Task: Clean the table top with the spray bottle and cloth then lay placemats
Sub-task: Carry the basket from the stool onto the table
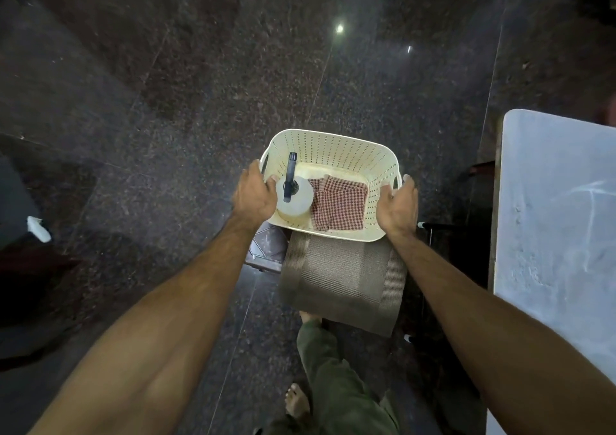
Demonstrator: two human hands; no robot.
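A barefoot person in green trousers (336,388) stands on a dark polished floor (166,101), both bare arms stretched forward and down; below the arms sits a brown striped chair seat (343,284), and over its far edge is a cream perforated basket (333,148), though whether it rests there or is lifted clear cannot be told; the left hand (255,196) grips the basket's left handle end, fingers curled over the rim; the right hand (398,206) holds the right handle end the same way, its fingers (388,190) hooked inside the wall. Inside the basket, at the left, stands a white spray bottle (295,201) with a dark nozzle, touching the left wall; just beside it on the basket floor lies a folded red-checked cloth (338,206); no placemats can be made out. To the right, well apart from the basket, runs the pale counter (553,201), its top smeared with white streaks.

The step in hand appears to be carrying the basket to the counter; done well, both hands would keep it level so the upright bottle does not topple onto the cloth, swing it clear of the chair before turning right, and set it at the counter's edge, leaving the streaked top free for spraying and wiping.
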